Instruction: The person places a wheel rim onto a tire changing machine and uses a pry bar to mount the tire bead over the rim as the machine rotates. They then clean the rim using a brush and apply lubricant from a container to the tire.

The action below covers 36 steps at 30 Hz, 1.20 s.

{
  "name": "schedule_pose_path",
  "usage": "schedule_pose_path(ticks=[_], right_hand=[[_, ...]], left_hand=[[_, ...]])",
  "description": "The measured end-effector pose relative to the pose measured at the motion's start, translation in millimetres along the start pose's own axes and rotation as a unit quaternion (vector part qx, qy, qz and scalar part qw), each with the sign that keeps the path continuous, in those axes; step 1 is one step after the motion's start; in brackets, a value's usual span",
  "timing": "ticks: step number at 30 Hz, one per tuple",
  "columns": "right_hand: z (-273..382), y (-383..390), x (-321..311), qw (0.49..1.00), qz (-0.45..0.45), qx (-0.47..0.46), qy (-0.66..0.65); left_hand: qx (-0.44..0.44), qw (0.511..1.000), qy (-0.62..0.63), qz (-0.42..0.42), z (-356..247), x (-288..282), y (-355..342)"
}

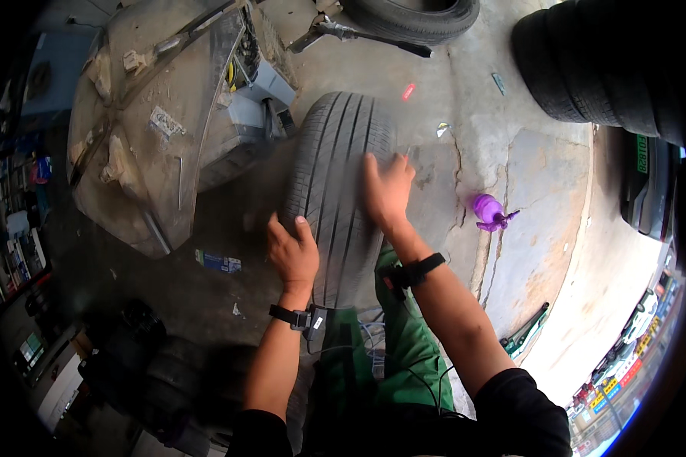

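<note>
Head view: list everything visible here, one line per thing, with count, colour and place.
Upright tyre: one, black, centre, standing on its tread under both hands.
Tyre stack: one stack, black, top right.
Lying tyre: one, black, top centre.
Long-handled tool: one, grey with a dark handle, beside the lying tyre.
Tyre machine: one, grey and dusty, upper left.
Spray bottle: one, purple, on the floor right of the upright tyre.
Small box: one, blue, on the floor left of the tyre.
Concrete floor: grey, cracked.
Left hand: flat on the tread, wrist strap.
Right hand: flat on the tread, wrist strap.
</note>
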State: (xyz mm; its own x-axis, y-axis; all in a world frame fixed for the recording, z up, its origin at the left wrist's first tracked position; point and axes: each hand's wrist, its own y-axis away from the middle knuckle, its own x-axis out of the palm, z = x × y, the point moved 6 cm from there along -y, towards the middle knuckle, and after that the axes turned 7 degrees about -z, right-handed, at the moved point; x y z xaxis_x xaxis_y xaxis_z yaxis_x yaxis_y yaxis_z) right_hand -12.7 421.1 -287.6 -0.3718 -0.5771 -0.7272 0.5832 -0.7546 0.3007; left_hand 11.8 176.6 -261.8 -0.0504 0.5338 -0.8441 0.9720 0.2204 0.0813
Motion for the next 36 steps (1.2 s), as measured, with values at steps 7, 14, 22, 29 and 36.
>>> schedule_pose_path(ticks=[7, 14, 22, 29, 36], right_hand=[[39.0, -93.2, 9.8, 0.995, 0.065, -0.025, 0.064], [92.8, -114.0, -31.1, 0.935, -0.054, -0.350, 0.028], [155.3, -222.8, -26.9, 0.849, -0.021, -0.394, 0.352], [118.7, -255.8, 5.6, 0.790, -0.027, -0.451, 0.415], [126.0, -263.6, -8.3, 0.816, 0.003, -0.387, 0.429]], left_hand=[[-0.023, 0.997, -0.058, -0.045, -57.2, 30.5, -20.9], [-0.036, 0.993, -0.061, -0.097, -87.9, 45.7, -34.9], [-0.040, 0.992, -0.074, -0.096, -93.7, 38.4, -55.7], [-0.039, 0.993, -0.066, -0.088, -103.6, 35.1, -88.8], [-0.033, 0.996, -0.040, -0.078, -113.5, 40.1, -112.6]])
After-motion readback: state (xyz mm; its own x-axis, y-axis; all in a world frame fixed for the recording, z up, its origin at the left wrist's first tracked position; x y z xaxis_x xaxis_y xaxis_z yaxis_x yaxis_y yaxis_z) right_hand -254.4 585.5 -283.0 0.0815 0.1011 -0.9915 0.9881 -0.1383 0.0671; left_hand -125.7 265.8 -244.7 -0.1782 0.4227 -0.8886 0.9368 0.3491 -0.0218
